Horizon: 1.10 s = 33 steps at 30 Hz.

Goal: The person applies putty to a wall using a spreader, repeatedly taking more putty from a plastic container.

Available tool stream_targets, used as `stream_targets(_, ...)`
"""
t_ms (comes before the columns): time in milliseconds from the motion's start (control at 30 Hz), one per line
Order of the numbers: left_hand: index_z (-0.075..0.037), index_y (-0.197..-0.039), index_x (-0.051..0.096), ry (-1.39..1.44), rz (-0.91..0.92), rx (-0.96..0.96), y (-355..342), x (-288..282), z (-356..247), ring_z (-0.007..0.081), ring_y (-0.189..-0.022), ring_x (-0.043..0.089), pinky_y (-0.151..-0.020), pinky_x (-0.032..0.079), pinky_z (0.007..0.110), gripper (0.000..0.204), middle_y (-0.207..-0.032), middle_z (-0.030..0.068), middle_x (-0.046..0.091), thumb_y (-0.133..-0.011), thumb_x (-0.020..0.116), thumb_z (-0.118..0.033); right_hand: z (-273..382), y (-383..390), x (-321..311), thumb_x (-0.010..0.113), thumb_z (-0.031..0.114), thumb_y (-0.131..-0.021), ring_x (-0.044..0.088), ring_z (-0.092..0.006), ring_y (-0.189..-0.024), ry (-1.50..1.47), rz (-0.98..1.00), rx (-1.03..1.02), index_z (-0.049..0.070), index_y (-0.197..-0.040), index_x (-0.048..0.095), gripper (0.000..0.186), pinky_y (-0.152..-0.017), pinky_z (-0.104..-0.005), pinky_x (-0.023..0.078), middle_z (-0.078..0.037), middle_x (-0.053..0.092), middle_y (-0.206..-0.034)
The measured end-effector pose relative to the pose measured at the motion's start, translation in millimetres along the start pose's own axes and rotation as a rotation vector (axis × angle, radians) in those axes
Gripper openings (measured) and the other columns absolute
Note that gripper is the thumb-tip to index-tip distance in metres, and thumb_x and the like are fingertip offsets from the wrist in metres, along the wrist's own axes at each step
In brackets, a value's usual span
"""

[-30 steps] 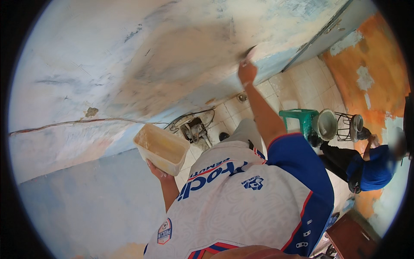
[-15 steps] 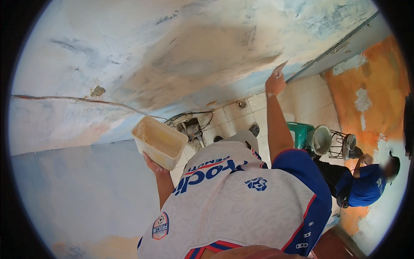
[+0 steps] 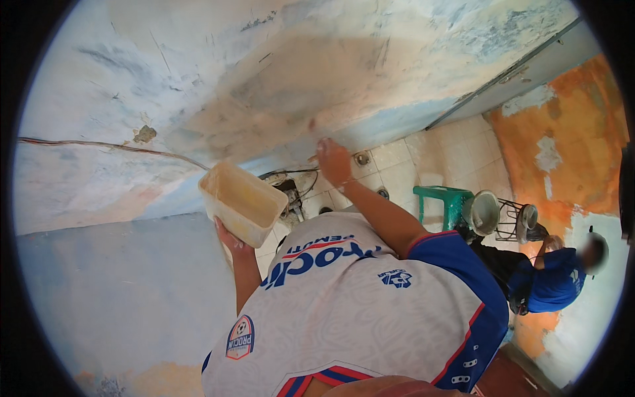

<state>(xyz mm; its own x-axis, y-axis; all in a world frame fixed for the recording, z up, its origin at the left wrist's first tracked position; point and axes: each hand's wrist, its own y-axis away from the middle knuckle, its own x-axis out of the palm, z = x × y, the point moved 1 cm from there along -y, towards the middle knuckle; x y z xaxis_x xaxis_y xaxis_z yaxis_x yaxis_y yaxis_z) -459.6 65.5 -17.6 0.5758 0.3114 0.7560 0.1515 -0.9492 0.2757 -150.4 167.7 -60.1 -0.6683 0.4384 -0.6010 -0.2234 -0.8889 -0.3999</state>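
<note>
- Right hand's bare, whitish-smeared fingers (image 3: 324,148) have swung leftward along the patchy pale wall (image 3: 297,76), nearer the cream rectangular plastic tub (image 3: 246,206).
- Tub now overlaps more of the thin brown cable (image 3: 119,146).
- Green plastic stool (image 3: 456,209), partly arm-covered before, now shows.

The left hand (image 3: 233,241) grips with its fingers partly hidden, pale smears near the base of the hand; its forearm (image 3: 247,284) rises from directly below that grip. The right hand (image 3: 335,164) is up and to the right of the left grip, well apart from it, fingers (image 3: 324,147) curled in. Behind it, the right forearm (image 3: 380,210) slants down and rightward, with whitish marks at the wrist (image 3: 344,186).
</note>
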Motion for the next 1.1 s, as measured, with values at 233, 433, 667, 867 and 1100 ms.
stream_targets(233, -0.009, -0.149, 0.033, -0.009, -0.037, -0.006, 6, -1, 3, 0.0336, -0.133, 0.043, -0.111, 0.037, 0.050, 0.059, -0.148, 0.0133, 0.042, -0.103, 0.039, -0.046, -141, -86, -118, 0.059, 0.018, -0.091, 0.068, -0.0276, -0.061, 0.251, -0.519, 0.523, 0.005, -0.085, 0.068, 0.017, -0.060, -0.0388, 0.053, -0.011, 0.068, -0.068)
stream_targets(433, -0.010, -0.150, 0.031, 0.002, -0.063, -0.048, 4, 0, 6, 0.0341, -0.134, 0.043, -0.112, 0.036, 0.050, 0.061, -0.150, 0.0128, 0.041, -0.103, 0.036, -0.048, -49, -74, 5, 0.058, 0.019, -0.090, 0.064, -0.0298, -0.068, 0.289, -0.111, 0.059, -0.010, -0.129, 0.048, 0.050, -0.061, -0.0429, 0.051, -0.014, 0.064, -0.076)
stream_targets(667, -0.009, -0.150, 0.032, 0.085, -0.008, -0.039, 5, -6, 18, 0.0346, -0.135, 0.043, -0.112, 0.036, 0.050, 0.060, -0.148, 0.0132, 0.044, -0.102, 0.038, -0.046, 68, 27, 8, 0.052, 0.015, -0.091, 0.065, -0.0371, -0.081, -0.171, 0.419, -0.034, -0.001, -0.094, 0.065, 0.021, -0.075, -0.0466, 0.053, -0.019, 0.067, -0.087)
stream_targets(867, -0.007, -0.147, 0.036, 0.032, -0.055, -0.013, 4, 20, 31, 0.0335, -0.129, 0.051, -0.107, 0.043, 0.048, 0.057, -0.143, 0.0138, 0.050, -0.102, 0.040, -0.042, 27, -25, -95, 0.061, 0.016, -0.098, 0.066, -0.0208, -0.099, -1.118, 0.219, 0.612, 0.001, -0.116, 0.060, 0.024, -0.085, -0.0369, 0.058, -0.008, 0.065, -0.110)
stream_targets(1100, -0.007, -0.146, 0.037, 0.060, -0.038, 0.097, 7, 57, 51, 0.0341, -0.125, 0.054, -0.105, 0.046, 0.049, 0.057, -0.141, 0.0160, 0.051, -0.103, 0.034, -0.043, 56, -52, -174, 0.060, 0.004, -0.095, 0.068, -0.0271, -0.099, -1.458, 0.194, 0.403, 0.007, -0.118, 0.058, 0.023, -0.084, -0.0442, 0.059, -0.014, 0.066, -0.116)
